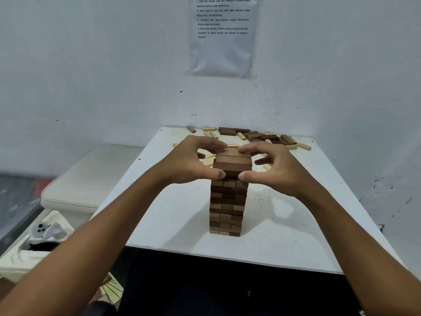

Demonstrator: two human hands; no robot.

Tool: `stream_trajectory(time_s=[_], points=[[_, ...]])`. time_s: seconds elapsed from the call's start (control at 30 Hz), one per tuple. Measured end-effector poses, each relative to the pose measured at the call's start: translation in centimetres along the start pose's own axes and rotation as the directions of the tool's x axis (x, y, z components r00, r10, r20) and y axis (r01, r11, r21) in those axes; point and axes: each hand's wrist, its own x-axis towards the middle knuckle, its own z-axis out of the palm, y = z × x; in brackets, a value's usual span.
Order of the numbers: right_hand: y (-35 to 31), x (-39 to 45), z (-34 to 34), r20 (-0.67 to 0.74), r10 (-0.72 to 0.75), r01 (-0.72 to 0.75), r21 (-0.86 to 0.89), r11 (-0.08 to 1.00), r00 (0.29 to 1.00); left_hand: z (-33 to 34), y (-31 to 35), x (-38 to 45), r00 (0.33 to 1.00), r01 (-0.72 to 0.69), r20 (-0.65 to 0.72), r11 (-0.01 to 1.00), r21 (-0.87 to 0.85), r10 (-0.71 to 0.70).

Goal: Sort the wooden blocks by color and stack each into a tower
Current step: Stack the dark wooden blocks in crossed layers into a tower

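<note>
A rough white wall fills most of what I see, with a creased printed sheet stuck to it; its top is cut off and the small print is too blurred to read. Below is a flat white table, scuffed with dark specks. Near its middle stands a tower of rectangular wooden blocks, mostly dark brown with some pale ends showing lower down. The left hand and right hand cup its top layers from either side, fingers curled and thumbs pressed against the front face; the fingertips hide the far top edge. Behind them lie loose blocks, dark and pale mixed, partly hidden by the hands.
</note>
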Motion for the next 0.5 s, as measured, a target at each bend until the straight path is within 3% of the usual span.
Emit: stream_trajectory(time_s=[0.5], points=[[0.2,-0.2,0.6,0.023,0.052,-0.051,-0.026,0.998,0.998,0.5,-1.5,0.1,0.999,0.014,0.031,0.997,-0.074,-0.012]])
